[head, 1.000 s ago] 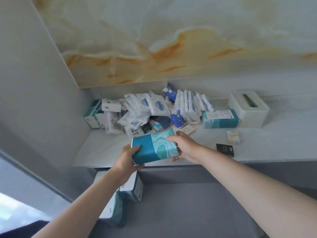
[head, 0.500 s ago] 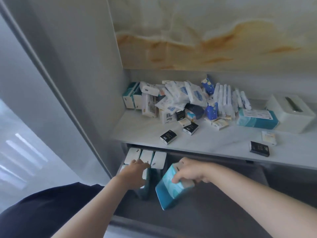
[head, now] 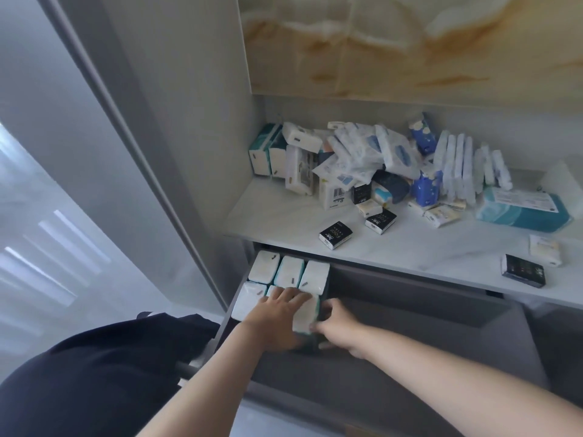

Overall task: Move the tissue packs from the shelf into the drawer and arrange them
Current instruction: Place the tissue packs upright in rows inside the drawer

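Several teal-and-white tissue packs (head: 291, 270) stand on end in two rows at the left end of the open grey drawer (head: 426, 351). The nearest-right pack (head: 305, 316) of the front row sits between my hands. My left hand (head: 279, 313) lies flat across the tops of the front row, fingers straight. My right hand (head: 336, 321) holds that pack's right side, fingers curled against it. On the white shelf (head: 410, 250) above, a heap of mixed tissue packs (head: 362, 159) remains, with a large teal pack (head: 520, 209) at the right.
Small black packets (head: 335, 234) (head: 380, 219) (head: 523, 274) and pale packets (head: 545, 249) lie loose near the shelf's front edge. A grey cabinet side panel (head: 189, 152) rises to the left. The drawer's right part shows bare grey floor. Dark clothing (head: 94, 373) fills the lower left.
The teal pack went from above the shelf edge down into the drawer and now stands in the front row. My left hand moved onto the row tops; my right hand followed the pack down.
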A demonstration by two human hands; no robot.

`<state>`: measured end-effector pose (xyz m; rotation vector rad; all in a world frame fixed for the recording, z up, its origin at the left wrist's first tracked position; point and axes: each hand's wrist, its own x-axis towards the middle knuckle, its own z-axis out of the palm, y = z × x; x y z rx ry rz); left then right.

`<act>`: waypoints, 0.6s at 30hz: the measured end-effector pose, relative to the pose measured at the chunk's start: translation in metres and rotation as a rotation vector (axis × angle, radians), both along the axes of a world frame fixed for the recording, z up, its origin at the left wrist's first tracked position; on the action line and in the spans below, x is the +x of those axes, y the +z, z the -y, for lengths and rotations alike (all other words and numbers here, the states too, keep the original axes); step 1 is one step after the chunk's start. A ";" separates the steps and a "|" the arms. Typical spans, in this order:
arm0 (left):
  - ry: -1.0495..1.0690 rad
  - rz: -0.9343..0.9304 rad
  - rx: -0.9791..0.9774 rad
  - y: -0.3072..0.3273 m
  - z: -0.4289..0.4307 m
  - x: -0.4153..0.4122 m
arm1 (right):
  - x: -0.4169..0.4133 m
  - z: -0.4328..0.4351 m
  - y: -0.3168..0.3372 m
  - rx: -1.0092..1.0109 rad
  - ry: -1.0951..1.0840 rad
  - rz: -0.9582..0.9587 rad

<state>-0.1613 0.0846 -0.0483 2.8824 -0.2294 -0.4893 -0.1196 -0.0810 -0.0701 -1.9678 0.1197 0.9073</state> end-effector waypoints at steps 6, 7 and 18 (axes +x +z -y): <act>-0.049 0.090 0.191 -0.016 -0.001 0.009 | 0.015 0.004 -0.004 -0.072 0.101 0.039; -0.046 0.098 0.197 -0.017 -0.001 0.010 | 0.016 0.006 -0.005 -0.104 0.122 0.088; -0.029 -0.145 0.217 0.010 0.010 0.029 | 0.035 0.027 0.024 -0.251 0.496 0.327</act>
